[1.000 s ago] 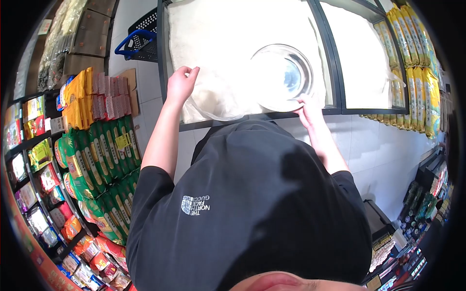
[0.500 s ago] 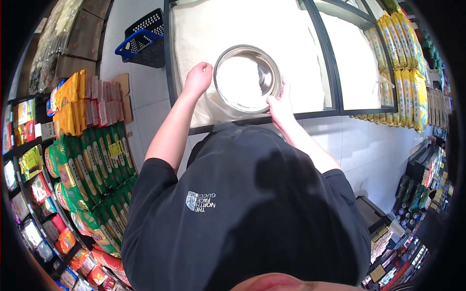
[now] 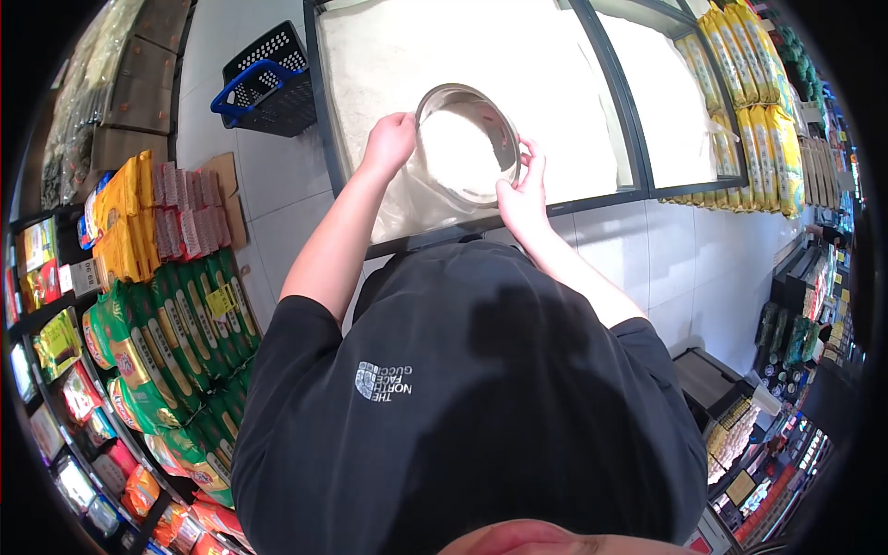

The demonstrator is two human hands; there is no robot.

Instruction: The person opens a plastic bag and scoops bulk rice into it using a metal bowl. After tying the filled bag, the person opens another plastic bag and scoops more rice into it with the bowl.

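One round metal bowl [image 3: 502,139] holds white grain [image 3: 455,150] over the near part of a black-framed bin [image 3: 601,201]. Your right hand [image 3: 524,191] grips its right side, thumb at the near rim; your left hand [image 3: 391,144] is curled at its left rim, though whether it grips cannot be told. A black-and-blue shopping basket [image 3: 277,108] stands left of the bin, yellow packs [image 3: 773,153] to the right.

A black-framed bin [image 3: 615,198] holds a broad white fill [image 3: 444,46], with clear plastic film [image 3: 407,202] along its near edge
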